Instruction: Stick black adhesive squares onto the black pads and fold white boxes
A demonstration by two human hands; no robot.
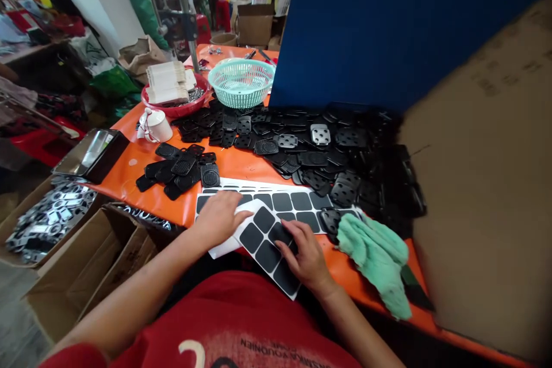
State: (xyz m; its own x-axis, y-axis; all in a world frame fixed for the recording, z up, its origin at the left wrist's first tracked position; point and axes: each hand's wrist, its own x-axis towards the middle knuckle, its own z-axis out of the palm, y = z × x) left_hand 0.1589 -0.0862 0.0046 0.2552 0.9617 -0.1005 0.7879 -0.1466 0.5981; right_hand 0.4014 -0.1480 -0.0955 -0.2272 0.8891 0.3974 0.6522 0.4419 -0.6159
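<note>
A white sheet of black, rounded-square stickers (268, 255) lies at a slant over the table's front edge, its upper left part folded back to show white backing. My left hand (221, 216) is closed on that folded part, thumb toward the stickers. My right hand (308, 253) is on the sheet's right side, thumb and fingers curled over a black sticker; the fingertips' exact grip is partly hidden. Beneath and behind are more sticker sheets (297, 202), lying flat. Just right of them rests a black plastic piece (331, 219) with holes, beside a green cloth (374, 253).
Black plastic pieces are heaped along the back (310, 161), with a smaller pile (183, 169) at left. Behind stand a lidded white cup (155, 125), a red basin (183, 108) and a mint basket (241, 83). Cardboard (487, 195) walls the right. A carton of metal parts (52, 218) stands lower left.
</note>
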